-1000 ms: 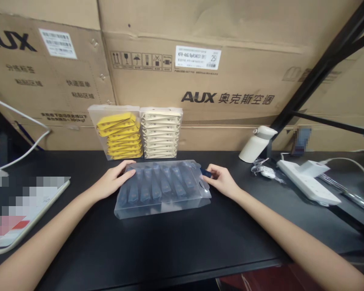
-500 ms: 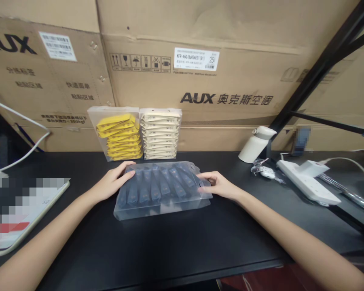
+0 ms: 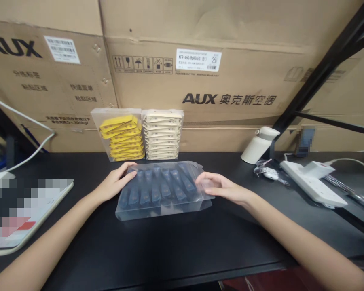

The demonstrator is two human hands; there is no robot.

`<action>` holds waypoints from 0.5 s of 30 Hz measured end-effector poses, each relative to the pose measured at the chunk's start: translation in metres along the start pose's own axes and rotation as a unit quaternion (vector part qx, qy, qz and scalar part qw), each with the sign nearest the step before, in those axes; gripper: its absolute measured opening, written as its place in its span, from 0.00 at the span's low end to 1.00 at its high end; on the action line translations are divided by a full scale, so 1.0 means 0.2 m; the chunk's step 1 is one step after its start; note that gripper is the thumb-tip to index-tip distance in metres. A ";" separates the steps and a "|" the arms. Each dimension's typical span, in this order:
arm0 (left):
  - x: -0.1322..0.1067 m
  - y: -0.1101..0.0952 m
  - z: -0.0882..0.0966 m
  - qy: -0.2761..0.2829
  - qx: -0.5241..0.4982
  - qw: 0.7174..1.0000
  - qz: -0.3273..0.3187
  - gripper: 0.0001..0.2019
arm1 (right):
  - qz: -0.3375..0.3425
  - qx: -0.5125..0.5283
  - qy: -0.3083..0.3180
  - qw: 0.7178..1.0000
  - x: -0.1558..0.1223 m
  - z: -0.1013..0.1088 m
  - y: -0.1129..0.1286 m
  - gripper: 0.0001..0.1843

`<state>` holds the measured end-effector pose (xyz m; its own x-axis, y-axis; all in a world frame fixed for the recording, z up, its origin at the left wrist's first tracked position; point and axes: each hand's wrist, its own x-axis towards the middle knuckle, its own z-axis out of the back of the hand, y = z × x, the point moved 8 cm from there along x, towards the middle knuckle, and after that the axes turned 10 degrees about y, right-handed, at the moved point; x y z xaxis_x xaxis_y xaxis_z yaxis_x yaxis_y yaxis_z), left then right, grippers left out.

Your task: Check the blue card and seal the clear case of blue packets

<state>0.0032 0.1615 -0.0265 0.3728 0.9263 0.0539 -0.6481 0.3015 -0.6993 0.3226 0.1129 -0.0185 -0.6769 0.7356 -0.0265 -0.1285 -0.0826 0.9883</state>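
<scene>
A clear plastic box [image 3: 160, 196] holding several dark blue pieces in a row lies flat on the black table [image 3: 170, 250] in front of me. My left hand [image 3: 115, 184] grips its left end, fingers on top and thumb at the side. My right hand [image 3: 227, 189] is at the box's right end. Its fingertips are closed on the translucent end flap and show through the plastic.
Behind the box stand a clear pack of yellow pieces [image 3: 121, 135] and one of cream pieces [image 3: 162, 135], against large cardboard cartons [image 3: 230, 81]. A white lamp [image 3: 257, 144], a power strip [image 3: 312, 182] and cables lie to the right. A flat blurred item [image 3: 24, 210] lies left.
One second ago my right hand held a dark blue piece at the box's right opening. That piece is now inside, and the hand has moved in onto the end flap. My left hand stayed put.
</scene>
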 end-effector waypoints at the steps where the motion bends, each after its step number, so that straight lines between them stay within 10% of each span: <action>1: 0.00 0.00 0.00 -0.004 0.001 1.000 -0.002 0.27 | -0.002 -0.010 -0.025 1.000 0.01 0.00 0.01 0.16; 7: 0.00 -0.01 0.00 -0.011 -0.013 1.000 -0.025 0.21 | 0.015 -0.020 -0.082 0.996 0.07 0.04 0.22 0.21; 15: -0.02 -0.14 -0.11 0.053 -0.103 0.988 -0.097 0.22 | 0.082 -0.227 0.022 0.970 0.27 0.03 0.88 0.13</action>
<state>0.0344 0.1437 -0.0225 0.5521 0.8230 0.1335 -0.4122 0.4086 -0.8143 0.2685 0.1415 0.1558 -0.7442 0.6590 0.1091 -0.3153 -0.4905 0.8124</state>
